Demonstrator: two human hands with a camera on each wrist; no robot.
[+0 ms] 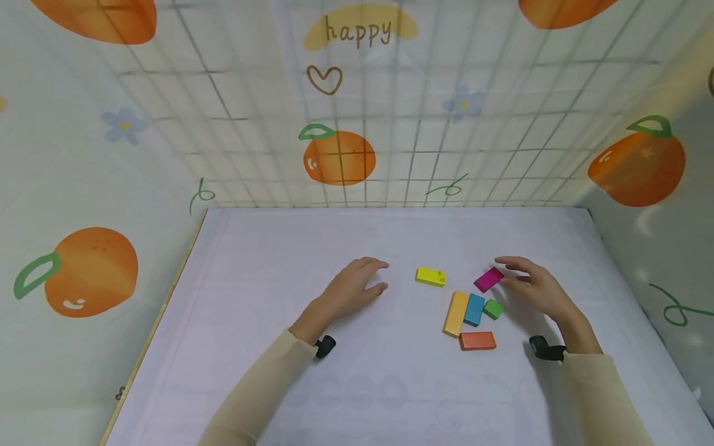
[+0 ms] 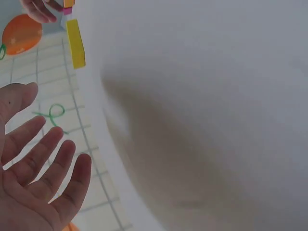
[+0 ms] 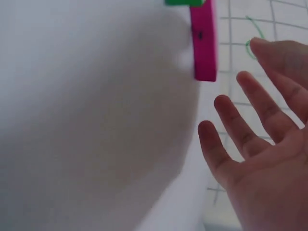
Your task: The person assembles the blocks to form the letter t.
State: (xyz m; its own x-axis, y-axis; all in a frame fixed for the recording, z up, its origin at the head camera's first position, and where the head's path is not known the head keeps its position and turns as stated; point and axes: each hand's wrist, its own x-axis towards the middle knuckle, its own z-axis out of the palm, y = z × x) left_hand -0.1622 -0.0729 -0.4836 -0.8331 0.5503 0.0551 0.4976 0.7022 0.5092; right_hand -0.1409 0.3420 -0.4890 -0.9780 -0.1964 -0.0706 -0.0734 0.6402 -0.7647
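My left hand hovers over the white table left of the blocks, its fingers loosely bent around nothing. The yellow block is the nearest to it. On the other side, my right hand is beside the magenta block, fingertips close to its right end. In the right wrist view a gap shows between those relaxed fingers and the magenta block. A small green block lies below the magenta one, next to a blue block. A long orange-yellow block stands against the blue one's left side.
A red-orange block lies at the near end of the group. The white tabletop ends at a patterned cloth backdrop behind and at both sides. Black wrist cameras are worn at both sleeves.
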